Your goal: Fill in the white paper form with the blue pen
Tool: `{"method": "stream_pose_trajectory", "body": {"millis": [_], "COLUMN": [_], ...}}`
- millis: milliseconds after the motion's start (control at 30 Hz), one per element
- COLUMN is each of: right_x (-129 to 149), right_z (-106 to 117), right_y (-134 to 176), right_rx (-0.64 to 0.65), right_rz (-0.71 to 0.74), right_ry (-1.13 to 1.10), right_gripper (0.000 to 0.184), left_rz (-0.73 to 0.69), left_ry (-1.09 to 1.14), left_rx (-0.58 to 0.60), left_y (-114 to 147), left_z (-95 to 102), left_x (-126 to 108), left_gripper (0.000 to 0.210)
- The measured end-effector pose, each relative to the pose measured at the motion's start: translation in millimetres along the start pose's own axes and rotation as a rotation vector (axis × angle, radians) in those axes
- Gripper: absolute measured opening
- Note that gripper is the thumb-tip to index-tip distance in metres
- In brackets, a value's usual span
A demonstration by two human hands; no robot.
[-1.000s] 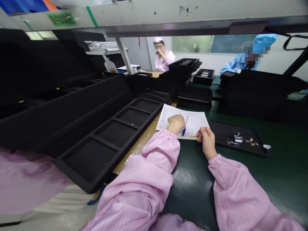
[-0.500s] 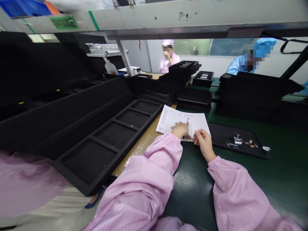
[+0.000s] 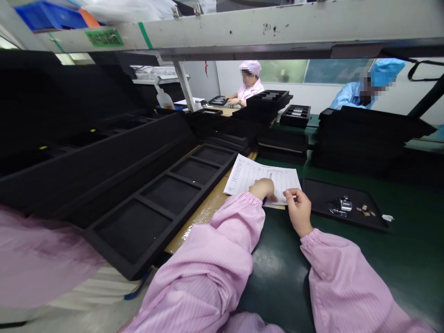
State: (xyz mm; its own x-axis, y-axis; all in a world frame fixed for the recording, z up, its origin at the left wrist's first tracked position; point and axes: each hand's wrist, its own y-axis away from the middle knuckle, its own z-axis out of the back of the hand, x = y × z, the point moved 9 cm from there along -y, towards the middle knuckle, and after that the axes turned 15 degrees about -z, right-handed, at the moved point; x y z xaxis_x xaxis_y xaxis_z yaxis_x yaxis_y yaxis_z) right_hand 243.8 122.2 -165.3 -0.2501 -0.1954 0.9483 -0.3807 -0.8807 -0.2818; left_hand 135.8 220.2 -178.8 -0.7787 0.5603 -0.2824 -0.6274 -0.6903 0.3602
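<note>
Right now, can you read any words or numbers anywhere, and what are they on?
Nothing can be quoted; no text here is readable.
Paper form under the left hand and right hand: printed rows, too small to read.
Green label on the overhead beam: characters too blurred to read.

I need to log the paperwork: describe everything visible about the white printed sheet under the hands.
The white printed paper sheet carries a ruled table of small, unreadable text. It lies flat, skewed, half on the tan wooden bench strip, half on the dark green mat. The left hand rests on it holding a blue pen; the right hand touches its near right corner.
</note>
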Motion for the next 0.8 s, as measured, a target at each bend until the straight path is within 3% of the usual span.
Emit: {"method": "stream_pose_trajectory", "body": {"millis": [200,533,800], "right_x": [1.6,-16.8,-24.3], "right_z": [6.9,-11.9,-26.3], "right_y": [-3.3,-6.6,-5.5], "right_rx": [-0.119,0.0,0.125], "right_rz": [0.083,0.038,0.027], "right_ry": [0.137,0.217,0.237], "right_gripper": [0.032,0.031,0.03], "left_rz": [0.038,0.062,0.083], "left_ry": [0.002,0.006,-0.005], "left_rx": [0.086,0.095,0.031], "left_y": [8.8,14.9,14.8], "left_z": [2.8,6.2,12.5], "left_x": [1.9,0.6,0.5], "left_gripper": [0.05,0.049,0.036]}}
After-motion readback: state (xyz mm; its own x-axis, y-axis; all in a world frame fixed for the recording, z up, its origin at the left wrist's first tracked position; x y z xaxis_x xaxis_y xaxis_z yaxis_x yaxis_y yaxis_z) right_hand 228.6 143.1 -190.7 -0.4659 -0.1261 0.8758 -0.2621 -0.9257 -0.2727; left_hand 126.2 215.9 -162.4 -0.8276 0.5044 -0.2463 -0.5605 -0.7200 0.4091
